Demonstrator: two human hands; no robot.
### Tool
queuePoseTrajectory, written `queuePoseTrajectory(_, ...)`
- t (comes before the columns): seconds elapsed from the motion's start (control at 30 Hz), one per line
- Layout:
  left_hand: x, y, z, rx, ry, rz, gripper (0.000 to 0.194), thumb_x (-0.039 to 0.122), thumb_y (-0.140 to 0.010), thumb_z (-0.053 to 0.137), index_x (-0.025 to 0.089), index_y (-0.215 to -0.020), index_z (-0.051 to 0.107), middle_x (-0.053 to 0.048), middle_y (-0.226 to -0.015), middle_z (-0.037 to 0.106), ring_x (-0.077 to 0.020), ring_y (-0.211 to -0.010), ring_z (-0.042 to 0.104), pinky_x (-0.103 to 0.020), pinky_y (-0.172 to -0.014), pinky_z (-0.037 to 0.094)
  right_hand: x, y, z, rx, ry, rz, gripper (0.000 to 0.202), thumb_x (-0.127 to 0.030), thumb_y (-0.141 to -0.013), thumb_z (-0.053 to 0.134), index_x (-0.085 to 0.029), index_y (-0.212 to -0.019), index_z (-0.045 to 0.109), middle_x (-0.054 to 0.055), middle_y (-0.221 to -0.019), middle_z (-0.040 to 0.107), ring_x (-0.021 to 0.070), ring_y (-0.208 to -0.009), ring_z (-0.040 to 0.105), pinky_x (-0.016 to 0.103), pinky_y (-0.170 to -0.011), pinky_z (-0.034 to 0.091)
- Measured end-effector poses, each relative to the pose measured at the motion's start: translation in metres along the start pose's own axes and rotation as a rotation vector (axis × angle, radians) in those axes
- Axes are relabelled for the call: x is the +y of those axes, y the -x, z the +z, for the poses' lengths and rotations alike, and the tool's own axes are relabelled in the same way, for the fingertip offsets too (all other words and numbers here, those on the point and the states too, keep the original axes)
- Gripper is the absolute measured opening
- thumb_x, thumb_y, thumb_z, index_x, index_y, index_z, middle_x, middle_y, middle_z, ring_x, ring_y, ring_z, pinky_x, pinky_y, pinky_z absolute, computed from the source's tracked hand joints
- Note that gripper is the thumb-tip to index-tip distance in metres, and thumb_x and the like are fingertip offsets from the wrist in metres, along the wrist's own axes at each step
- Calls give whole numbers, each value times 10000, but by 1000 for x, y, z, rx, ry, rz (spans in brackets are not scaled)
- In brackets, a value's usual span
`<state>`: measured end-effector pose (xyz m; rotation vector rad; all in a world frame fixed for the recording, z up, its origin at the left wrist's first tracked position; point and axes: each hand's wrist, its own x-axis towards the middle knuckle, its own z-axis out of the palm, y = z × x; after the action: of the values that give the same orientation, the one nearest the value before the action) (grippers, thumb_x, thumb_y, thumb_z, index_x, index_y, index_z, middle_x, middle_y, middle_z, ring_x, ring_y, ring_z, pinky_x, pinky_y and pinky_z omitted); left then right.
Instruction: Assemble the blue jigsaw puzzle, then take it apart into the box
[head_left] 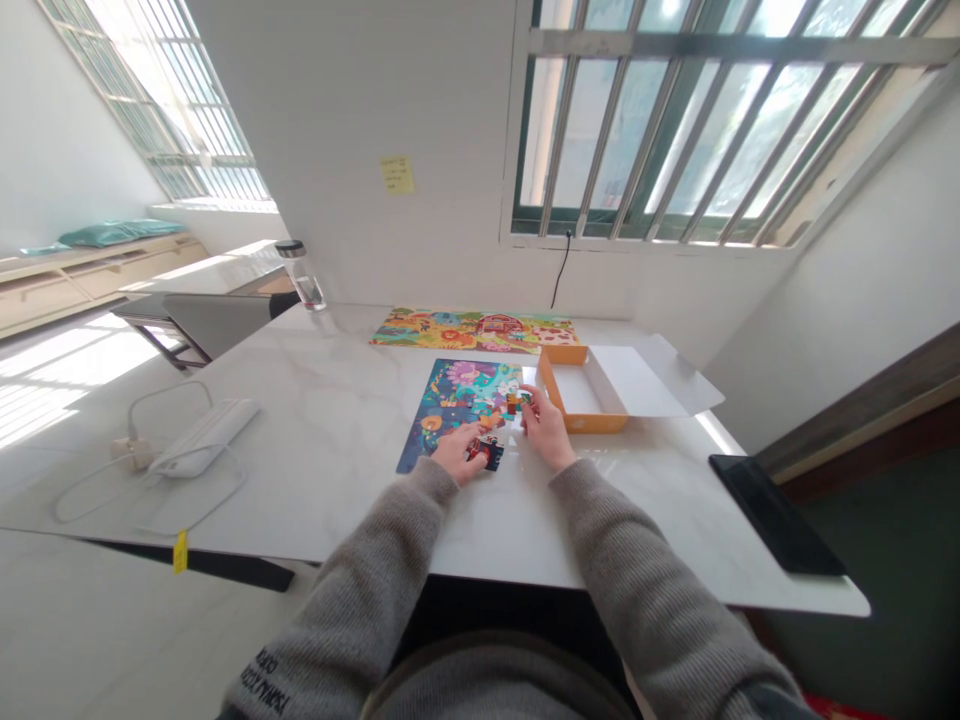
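Observation:
A colourful jigsaw puzzle [431, 423], partly put together, lies on the white marbled table. My left hand [454, 456] rests on its lower part with the fingers stretched out over the pieces. By the thumb of that hand is a dark piece with red on it [491, 456], lying at the lower right edge. My right hand [547, 430] pinches a small puzzle piece [526, 397] at the right edge of the picture. Its fingertips partly hide that piece. I cannot tell whether the piece touches the neighbouring ones.
Just right of the puzzle stands an orange-edged box [592, 424] with its white lid flap open. Behind lies a long farm-animal picture [450, 330]. A black tablet-like slab [776, 515] is at the right edge, a power strip [206, 438] with cables at left, a bottle [304, 278] at far left.

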<state>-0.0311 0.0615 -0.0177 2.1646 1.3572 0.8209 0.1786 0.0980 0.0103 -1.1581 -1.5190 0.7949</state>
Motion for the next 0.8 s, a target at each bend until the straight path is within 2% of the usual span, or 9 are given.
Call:
queuePoseTrajectory(0.1, 0, 0, 1, 23, 17, -60, 426, 260, -797, 591, 165, -1211, 608, -102, -1191, 658, -266, -1100, 626, -407, -1007, 489, -5, 1, -2, 32, -253, 101, 382, -494, -829, 602, -219, -1089, 552, 6, -784, 631, 157, -666, 584, 280, -606, 467)
queuePoseTrajectory(0.2, 5, 1, -2, 34, 1, -65, 331, 306, -830, 618, 168, -1131, 629, -80, -1051, 661, -241, -962, 640, -396, -928, 515, -10, 8, -4, -54, -388, 144, 383, -512, -754, 691, -212, -950, 555, 12, -835, 648, 148, -727, 581, 282, -672, 479)
queuePoseTrajectory(0.37, 13, 3, -7, 4, -117, -5, 230, 369, -824, 660, 180, -953, 647, -83, -1012, 590, -254, -976, 592, -402, -901, 495, -19, 22, -9, -210, -169, 120, 347, -513, -744, 709, -192, -823, 603, -51, -636, 477, 117, -603, 436, 258, -592, 372)
queuePoseTrajectory(0.43, 15, 4, -8, 6, -148, -5, 227, 366, -826, 656, 174, -947, 648, -90, -1007, 579, -266, -992, 580, -412, -903, 486, -24, 25, -12, -227, -185, 106, 332, -512, -771, 683, -197, -812, 587, -57, -615, 454, 115, -584, 414, 259, -582, 350)
queuePoseTrajectory(0.57, 15, 4, -8, -2, -188, -11, 224, 364, -837, 636, 182, -966, 651, -83, -1010, 580, -261, -993, 576, -403, -911, 476, -29, 28, -17, -268, -227, 82, 283, -475, -814, 636, -205, -834, 556, -55, -632, 475, 111, -577, 416, 255, -575, 335)
queuePoseTrajectory(0.67, 15, 4, -7, -22, -230, -8, 266, 369, -820, 642, 193, -1020, 648, -89, -1053, 593, -275, -1030, 569, -407, -928, 465, -25, 32, -15, -373, -54, 22, 227, -414, -811, 636, -205, -832, 550, -73, -594, 427, 104, -544, 374, 246, -545, 294)
queuePoseTrajectory(0.8, 18, 7, -8, -80, -304, -11, 442, 390, -784, 667, 193, -1173, 594, -123, -1220, 579, -331, -1167, 511, -459, -989, 427, -17, 40, -7, -414, 67, -40, 193, -367, -810, 630, -216, -845, 515, -79, -588, 428, 109, -534, 393, 241, -531, 304)
